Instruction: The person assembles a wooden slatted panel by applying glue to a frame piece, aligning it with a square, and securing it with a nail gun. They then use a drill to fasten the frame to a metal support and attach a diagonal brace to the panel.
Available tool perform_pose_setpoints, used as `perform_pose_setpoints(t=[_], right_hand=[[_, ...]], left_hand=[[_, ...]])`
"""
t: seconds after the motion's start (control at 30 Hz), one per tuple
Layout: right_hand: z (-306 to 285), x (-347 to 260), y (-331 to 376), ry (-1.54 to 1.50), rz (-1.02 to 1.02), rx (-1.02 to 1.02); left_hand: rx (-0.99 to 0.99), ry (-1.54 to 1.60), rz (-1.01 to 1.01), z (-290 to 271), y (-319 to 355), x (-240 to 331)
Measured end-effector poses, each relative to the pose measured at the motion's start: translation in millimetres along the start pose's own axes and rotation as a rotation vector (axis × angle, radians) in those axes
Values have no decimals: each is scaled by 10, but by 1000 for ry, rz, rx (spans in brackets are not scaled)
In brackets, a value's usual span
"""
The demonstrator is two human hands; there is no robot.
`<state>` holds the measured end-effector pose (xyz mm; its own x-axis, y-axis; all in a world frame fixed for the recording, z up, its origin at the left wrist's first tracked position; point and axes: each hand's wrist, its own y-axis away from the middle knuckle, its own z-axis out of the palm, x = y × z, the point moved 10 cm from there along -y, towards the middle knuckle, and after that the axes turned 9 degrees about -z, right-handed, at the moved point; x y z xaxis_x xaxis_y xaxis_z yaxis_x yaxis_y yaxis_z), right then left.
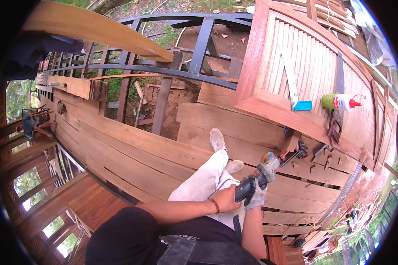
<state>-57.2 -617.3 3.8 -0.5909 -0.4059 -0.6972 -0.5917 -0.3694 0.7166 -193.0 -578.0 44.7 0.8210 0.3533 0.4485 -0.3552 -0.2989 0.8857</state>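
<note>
I stand on a deck of wooden planks [133, 150], my light trousers and pale shoe [217, 140] visible below me. Both hands hold an angle grinder [260, 174] pointing up and to the right. My left hand [226, 199], bare with a bracelet at the wrist, grips its dark rear body. My right hand [257, 197], in a grey glove, wraps the grinder just ahead of it. The grinder's disc end [269, 159] sits close to the lower edge of a louvred wooden door panel [269, 110] lying flat in front of me.
On the panel lie a metal square with a blue handle [291, 79], a hand saw [338, 92] and a green glue bottle with a red cap [339, 101]. A dark metal frame [199, 48] spans an open gap over bare ground. Another person [32, 126] crouches far left.
</note>
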Motion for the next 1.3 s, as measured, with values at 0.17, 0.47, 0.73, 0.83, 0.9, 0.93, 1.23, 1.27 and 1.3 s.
perform_pose_setpoints(t=[0.17, 0.47, 0.73, 0.83, 0.9, 0.93, 1.23, 1.27, 1.3], right_hand=[[-117, 514, -2, -24, 58, 164], [-276, 1205, 226, -60, 164, 300], [-533, 1941, 490, -301, 199, 334], [-511, 2156, 496, -390, 219, 335], [-493, 2326, 538, -457, 235, 344], [-417, 2423, 512, -508, 242, 347], [982, 2440, 509, -987, 264, -47], [1174, 2303, 545, -1036, 193, -99], [1346, 2260, 590, -1057, 224, -134]], left_hand=[[41, -156, 24, -24, 47, -180], [56, -339, 24, 146, -14, -618], [66, -533, 50, 438, 144, -953], [161, -600, 93, 519, 130, -1103], [201, -650, 123, 547, 148, -1227], [206, -695, 147, 489, 129, -1216], [82, -750, 30, -594, 142, -1409], [105, -711, 13, -745, 126, -1557], [128, -705, 31, -876, 145, -1642]])
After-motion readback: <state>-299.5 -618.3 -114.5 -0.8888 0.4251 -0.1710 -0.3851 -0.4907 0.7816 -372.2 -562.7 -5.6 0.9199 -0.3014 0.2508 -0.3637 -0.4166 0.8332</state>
